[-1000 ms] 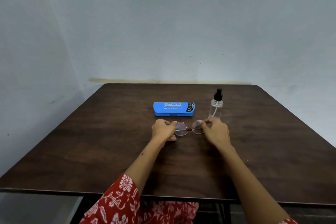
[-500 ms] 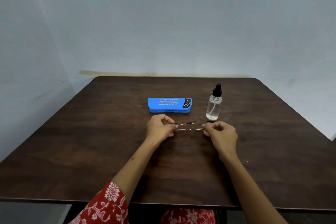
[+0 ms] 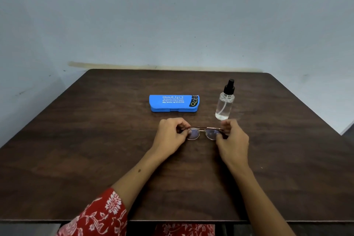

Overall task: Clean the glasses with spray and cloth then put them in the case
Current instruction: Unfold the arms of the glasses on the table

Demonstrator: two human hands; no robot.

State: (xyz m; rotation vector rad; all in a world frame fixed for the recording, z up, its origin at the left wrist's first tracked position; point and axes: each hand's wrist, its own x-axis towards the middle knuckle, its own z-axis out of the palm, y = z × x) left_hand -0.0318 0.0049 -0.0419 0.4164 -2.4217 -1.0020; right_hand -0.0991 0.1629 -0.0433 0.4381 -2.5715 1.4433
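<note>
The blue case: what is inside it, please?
The blue case lies shut on the table, so its inside is hidden. The glasses are outside it, held by the left hand and right hand.

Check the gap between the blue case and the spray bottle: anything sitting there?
Nothing. In the head view, bare table runs between the blue case and the spray bottle.

On the desk point(image 3: 95, 159), the glasses case point(image 3: 174, 103) lies near the middle, its long side across the view. The spray bottle point(image 3: 225, 101) stands upright to its right, apart from it. In front of both, the glasses point(image 3: 202, 132) are held between the left hand point(image 3: 170, 136) and the right hand point(image 3: 232, 141), one at each end of the frame.
</note>
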